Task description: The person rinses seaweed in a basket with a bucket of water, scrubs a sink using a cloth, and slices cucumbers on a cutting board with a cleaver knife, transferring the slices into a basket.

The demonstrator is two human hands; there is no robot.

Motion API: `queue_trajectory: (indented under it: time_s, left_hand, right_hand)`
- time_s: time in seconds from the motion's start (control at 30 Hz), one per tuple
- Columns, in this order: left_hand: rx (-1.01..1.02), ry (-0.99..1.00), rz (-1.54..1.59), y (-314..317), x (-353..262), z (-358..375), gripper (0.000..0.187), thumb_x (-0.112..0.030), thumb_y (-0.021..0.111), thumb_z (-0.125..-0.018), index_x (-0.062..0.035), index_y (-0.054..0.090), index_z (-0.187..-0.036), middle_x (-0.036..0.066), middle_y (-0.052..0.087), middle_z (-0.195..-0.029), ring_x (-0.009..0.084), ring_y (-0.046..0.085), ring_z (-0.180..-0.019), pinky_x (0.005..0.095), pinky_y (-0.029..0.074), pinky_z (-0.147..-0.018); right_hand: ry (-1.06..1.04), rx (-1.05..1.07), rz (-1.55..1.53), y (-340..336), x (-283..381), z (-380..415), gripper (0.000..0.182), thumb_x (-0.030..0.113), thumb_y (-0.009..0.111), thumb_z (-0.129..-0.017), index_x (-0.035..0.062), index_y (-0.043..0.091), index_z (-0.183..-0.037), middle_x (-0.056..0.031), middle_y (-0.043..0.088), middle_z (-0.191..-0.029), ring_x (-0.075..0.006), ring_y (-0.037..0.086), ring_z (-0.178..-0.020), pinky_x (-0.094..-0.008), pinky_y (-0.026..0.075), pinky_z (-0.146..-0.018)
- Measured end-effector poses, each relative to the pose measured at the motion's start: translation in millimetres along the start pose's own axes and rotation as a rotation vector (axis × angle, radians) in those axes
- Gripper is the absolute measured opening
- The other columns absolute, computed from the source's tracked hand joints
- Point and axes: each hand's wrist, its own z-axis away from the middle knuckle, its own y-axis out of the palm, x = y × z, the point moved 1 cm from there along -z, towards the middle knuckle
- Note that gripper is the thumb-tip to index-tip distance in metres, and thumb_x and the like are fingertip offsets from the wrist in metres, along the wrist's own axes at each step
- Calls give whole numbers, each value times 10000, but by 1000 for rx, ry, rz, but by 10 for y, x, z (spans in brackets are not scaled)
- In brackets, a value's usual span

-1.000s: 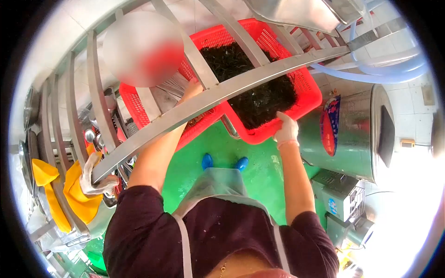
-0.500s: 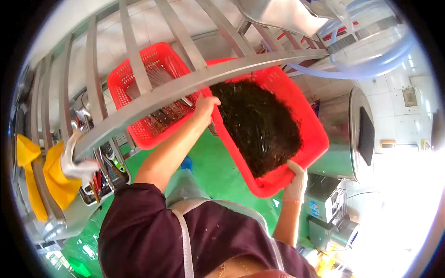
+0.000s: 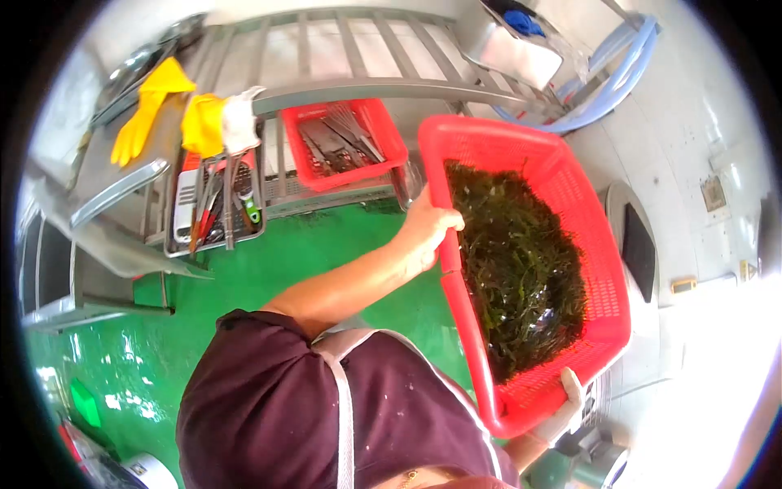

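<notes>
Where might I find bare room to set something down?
The slatted rack top looks bare between the white glove and steel container, as does the green floor between the tool tray and left arm. Crowded: tool tray, small red basket.

I look out from a single camera worn on my head, facing forward and steeply down. The view is wide and round, bending straight edges and darkening at the corners. My dark shirt (image 3: 285,399) sits very near, along the bottom; the large red basket (image 3: 607,326) is close at right. The green floor (image 3: 277,281) lies farther below, the metal rack (image 3: 366,91) farther ahead.
</notes>
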Motion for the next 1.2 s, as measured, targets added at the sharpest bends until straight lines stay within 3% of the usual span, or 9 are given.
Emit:
queue_trajectory:
  time_s: [0.23,0.47,0.57,0.6,0.67,0.7,0.8,0.87,1.2]
  left_hand:
    - [-18,549,-149,-176,-1218,599,516,-3,611,-643,-49,556,-1154,33,558,-814,160,550,-772,323,464,-740]
    - [-167,586,-68,-1162,-2301,-203,203,29,637,-697,-12,574,-885,126,536,-806,277,586,-789,515,510,-634]
    - [-95,416,-3,-2004,-2613,-1258,273,-25,638,-776,10,583,-1041,181,592,-928,332,603,-952,534,506,-802]
    - [-85,537,-226,-2413,-2762,-1603,639,-519,684,-841,-55,533,-1254,216,644,-1035,346,666,-785,564,554,-616]
    - [63,267,-12,-2219,-3029,-1193,611,-550,550,-920,-51,526,-1271,210,660,-1020,376,662,-750,557,547,-610]
    - [-90,207,-102,-2143,-3138,-829,613,-567,437,-958,-64,523,-1297,212,598,-1197,391,641,-935,595,534,-712]
    - [-526,1191,-556,-2520,-3066,-969,393,-91,607,-860,27,525,-1226,232,595,-1132,393,551,-1138,500,439,-977]
    - [-659,1327,-911,-2426,-2681,-312,464,-107,575,-890,21,468,-1322,250,532,-1295,431,491,-1226,453,391,-1052]
    - [-383,990,-1332,-2745,-1466,476,333,20,662,-750,-61,648,-1073,129,561,-1317,354,498,-1274,462,421,-1045]
  right_hand:
    - [-19,255,-35,636,192,153,457,217,589,-770,-68,555,-1126,-165,600,-894,-296,607,-779,-420,511,-731]
    - [-42,537,-20,2049,44,170,275,157,596,-866,-45,615,-1052,-147,632,-921,-266,637,-825,-374,520,-777]
    - [-89,659,3,2595,-174,144,313,164,603,-917,-69,606,-1126,-136,628,-973,-227,625,-910,-354,515,-843]
    - [-116,672,7,2778,-211,132,320,162,592,-929,-68,597,-1152,-141,626,-1017,-234,619,-946,-366,510,-867]
    - [-168,694,7,3113,-263,156,336,157,570,-952,-64,578,-1205,-152,622,-1105,-249,608,-1018,-389,500,-915]
    - [206,743,-231,3383,-129,324,360,128,581,-957,-47,545,-1269,-154,594,-1227,-277,583,-1102,-430,468,-987]
    - [295,729,-298,3907,-381,245,401,94,620,-931,-28,526,-1302,-164,576,-1292,-300,566,-1147,-461,437,-1031]
    - [273,777,-312,4198,-494,234,341,107,668,-912,-7,579,-1221,-140,637,-1187,-277,618,-1057,-440,510,-936]
    - [343,905,-465,5103,-874,351,140,74,709,-891,48,653,-1017,-48,658,-907,-171,640,-855,-335,566,-753]
